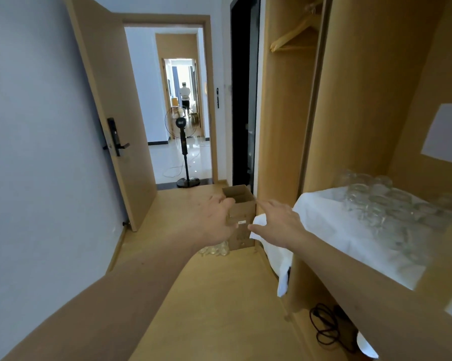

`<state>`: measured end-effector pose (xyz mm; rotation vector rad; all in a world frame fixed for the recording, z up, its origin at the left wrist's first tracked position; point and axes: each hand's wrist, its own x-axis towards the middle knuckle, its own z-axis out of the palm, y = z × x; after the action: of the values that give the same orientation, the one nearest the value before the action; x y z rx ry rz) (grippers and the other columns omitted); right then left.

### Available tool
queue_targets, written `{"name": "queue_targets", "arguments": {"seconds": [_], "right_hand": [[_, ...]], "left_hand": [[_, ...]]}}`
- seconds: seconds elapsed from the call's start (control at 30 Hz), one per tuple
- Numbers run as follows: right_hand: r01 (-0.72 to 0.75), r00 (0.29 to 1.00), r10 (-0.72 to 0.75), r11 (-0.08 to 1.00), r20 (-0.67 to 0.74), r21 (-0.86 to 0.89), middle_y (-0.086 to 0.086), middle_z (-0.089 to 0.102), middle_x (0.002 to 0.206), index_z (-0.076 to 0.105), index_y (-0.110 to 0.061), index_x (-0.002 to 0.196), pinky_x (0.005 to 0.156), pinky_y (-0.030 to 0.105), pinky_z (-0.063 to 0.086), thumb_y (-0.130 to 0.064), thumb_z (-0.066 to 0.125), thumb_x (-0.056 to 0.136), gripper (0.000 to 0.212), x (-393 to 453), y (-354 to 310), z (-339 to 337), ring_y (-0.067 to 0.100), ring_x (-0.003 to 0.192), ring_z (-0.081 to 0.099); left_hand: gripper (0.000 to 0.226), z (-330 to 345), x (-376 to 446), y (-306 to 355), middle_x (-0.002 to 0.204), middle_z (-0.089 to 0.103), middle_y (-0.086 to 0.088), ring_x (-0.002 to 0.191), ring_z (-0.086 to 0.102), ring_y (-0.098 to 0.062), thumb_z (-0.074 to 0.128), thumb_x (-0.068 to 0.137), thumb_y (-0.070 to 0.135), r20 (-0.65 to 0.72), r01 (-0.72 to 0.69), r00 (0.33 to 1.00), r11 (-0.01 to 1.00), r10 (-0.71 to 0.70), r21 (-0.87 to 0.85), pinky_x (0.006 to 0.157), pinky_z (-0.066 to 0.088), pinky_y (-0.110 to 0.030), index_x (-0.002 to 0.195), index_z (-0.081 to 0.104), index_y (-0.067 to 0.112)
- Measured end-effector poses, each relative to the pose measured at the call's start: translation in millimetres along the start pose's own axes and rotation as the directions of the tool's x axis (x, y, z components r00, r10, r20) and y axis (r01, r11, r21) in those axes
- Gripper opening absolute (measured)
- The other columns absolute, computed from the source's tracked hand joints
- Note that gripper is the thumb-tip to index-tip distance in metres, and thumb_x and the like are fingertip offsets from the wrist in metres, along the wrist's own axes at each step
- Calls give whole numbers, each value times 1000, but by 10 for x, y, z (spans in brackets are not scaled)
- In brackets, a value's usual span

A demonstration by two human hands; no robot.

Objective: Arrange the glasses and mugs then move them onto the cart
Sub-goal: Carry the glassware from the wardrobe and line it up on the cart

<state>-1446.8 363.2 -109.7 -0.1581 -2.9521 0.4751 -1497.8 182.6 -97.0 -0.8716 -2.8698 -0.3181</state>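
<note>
Both hands reach forward with spread, empty fingers: left hand [214, 220], right hand [277, 222]. Clear glasses [386, 204] crowd a cloth-covered shelf [331, 230], right of the right hand.

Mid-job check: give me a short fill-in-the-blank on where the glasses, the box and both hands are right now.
1. The glasses on the wardrobe shelf stand on a white ____.
2. The open cardboard box stands on the ____.
3. Both the left hand and the right hand reach forward holding ____.
4. Beyond the open door, a ____ stands in the hallway.

Missing words: cloth; floor; nothing; fan
</note>
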Motion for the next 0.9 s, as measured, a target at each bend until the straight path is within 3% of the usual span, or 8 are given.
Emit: {"name": "queue_targets", "arguments": {"seconds": [0.17,0.4,0.6,0.9], "right_hand": [[-78,997,77,997,-17,-18,-1,40,156,39,-29,148,112,46,34,-55,58,95,63,429,62,117,27,141,38],[-290,956,285,954,-65,-73,0,37,157,33,-29,153,112,49,37,-63,56,91,74,1096,190,288,28,141,37],[-464,885,451,878,-117,-117,3,37,156,32,-29,153,111,46,37,-62,55,92,73,1396,242,263,30,139,38],[-644,764,629,757,-144,-114,2,35,157,30,-29,154,111,47,38,-62,56,91,76,1434,751,173,31,140,37]], "left_hand": [[62,203,602,-224,149,43,-8,137,36,-28,61,96,42,14,-115,993,993,115,-2,111,36,-41,149,42,17],[59,313,1540,-563,146,43,-4,139,35,-29,59,95,48,46,-283,958,959,283,4,109,40,-49,144,45,19],[65,355,2179,-613,162,29,-5,148,25,-29,57,98,46,81,-443,892,896,444,-32,118,31,-50,154,34,23],[65,645,2864,-197,157,36,-1,144,32,-27,58,96,48,105,-628,765,772,636,-97,114,37,-48,153,36,24]]}}
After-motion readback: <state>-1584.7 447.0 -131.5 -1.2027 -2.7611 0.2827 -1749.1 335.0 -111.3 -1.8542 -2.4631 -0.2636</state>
